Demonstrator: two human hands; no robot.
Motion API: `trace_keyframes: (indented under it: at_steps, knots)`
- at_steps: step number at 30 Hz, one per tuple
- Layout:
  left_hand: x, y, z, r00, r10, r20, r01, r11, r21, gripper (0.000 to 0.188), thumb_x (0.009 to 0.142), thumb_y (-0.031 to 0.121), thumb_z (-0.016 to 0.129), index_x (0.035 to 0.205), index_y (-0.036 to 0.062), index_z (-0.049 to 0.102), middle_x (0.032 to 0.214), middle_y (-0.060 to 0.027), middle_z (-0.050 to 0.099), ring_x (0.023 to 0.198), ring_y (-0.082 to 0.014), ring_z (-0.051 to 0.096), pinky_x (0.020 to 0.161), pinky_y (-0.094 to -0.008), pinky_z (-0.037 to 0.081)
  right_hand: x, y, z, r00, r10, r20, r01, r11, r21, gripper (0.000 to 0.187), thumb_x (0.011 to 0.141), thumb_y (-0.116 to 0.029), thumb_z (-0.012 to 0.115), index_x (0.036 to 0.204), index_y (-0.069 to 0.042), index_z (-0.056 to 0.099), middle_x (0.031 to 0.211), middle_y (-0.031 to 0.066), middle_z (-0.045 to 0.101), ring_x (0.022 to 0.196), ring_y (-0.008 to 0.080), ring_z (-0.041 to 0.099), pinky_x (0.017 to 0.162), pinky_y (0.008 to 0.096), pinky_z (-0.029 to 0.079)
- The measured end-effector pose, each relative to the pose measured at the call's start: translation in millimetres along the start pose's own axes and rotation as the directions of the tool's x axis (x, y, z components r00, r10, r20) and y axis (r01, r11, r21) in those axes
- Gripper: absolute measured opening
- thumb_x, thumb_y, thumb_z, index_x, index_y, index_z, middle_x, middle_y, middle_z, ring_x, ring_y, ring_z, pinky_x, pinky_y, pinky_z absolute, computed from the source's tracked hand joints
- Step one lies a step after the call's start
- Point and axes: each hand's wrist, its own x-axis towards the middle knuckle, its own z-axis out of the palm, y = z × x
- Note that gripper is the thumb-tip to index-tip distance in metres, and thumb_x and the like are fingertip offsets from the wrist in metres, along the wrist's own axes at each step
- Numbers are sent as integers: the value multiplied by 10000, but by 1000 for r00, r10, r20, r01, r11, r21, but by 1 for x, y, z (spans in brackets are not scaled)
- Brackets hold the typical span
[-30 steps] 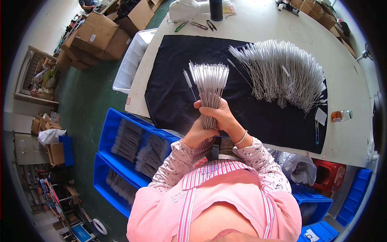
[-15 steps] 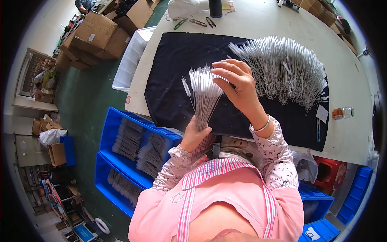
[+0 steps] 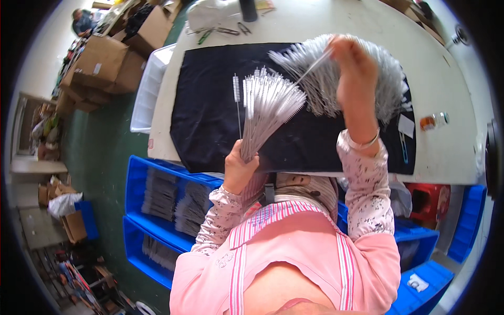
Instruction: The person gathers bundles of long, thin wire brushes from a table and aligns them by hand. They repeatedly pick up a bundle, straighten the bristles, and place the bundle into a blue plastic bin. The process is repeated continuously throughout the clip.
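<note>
My left hand is wrapped round the wire stems of a bundle of thin tube brushes, their white bristle ends fanned upward. One brush stands apart at the bundle's left side. My right hand, smeared by motion, is raised over a big heap of similar brushes. Its fingers are closed on the end of a single slim brush, which slants down toward the bundle. The heap lies on a black cloth.
The cloth covers part of a white table. Small snips and a dark cylinder are at the far left. A small jar stands at the right. Blue bins holding brushes sit below the table's left edge.
My right hand has moved from the bundle's tips up and right over the heap, with a brush in its fingers. The bundle has fanned wider, and the view has shifted slightly.
</note>
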Motion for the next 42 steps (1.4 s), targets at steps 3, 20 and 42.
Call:
trace_keyframes:
  at_steps: [3, 20, 42]
  knots:
    - [4, -4, 6, 999, 5, 33, -10, 989, 146, 317, 710, 20, 641, 1020, 53, 581, 782, -108, 653, 726, -171, 659, 668, -304, 503, 55, 7, -77, 980, 48, -194, -15, 986, 169, 134, 895, -129, 614, 919, -2, 650, 876, 50, 651, 743, 116, 585, 739, 246, 477]
    - [3, 29, 18, 860, -168, 482, 443, 714, -542, 460, 664, -73, 565, 1119, -37, 513, 864, -110, 589, 739, -201, 616, 620, -321, 544, -32, 91, -498, 877, -37, -479, -479, -146, -865, 274, 852, -293, 597, 891, -40, 697, 682, 85, 665, 609, 208, 649, 578, 319, 515]
    - [-29, -6, -7, 949, -223, 224, 307, 490, -816, 611, 709, -102, 625, 1249, 78, 399, 972, -113, 580, 706, -183, 599, 532, -288, 477, -161, 101, 80, 697, 593, 402, -665, 745, 54, 157, 923, -145, 559, 890, -5, 621, 716, -24, 572, 636, 34, 517, 579, 188, 425]
